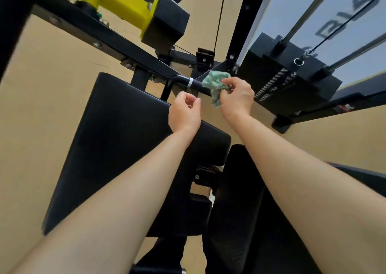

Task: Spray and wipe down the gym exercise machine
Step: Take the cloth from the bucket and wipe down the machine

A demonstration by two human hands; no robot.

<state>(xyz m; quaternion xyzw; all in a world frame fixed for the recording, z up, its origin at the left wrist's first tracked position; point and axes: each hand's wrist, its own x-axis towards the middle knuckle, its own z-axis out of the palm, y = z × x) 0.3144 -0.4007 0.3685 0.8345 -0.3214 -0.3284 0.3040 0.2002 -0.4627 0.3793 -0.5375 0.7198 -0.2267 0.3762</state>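
Note:
A crumpled green cloth [215, 85] is pressed against the end of a black handle bar [186, 82] of the gym machine; my right hand [237, 98] grips the cloth there. My left hand [184, 114] hovers just left of it above the black seat pad [125, 140], fingers loosely curled and holding nothing. No spray bottle is in view.
A black weight stack [288, 79] with chrome guide rods and a cable stands at the right. A black frame beam [117, 44] with a yellow bracket [125, 4] crosses the upper left. A second black pad [240, 200] lies below. Tan floor surrounds the machine.

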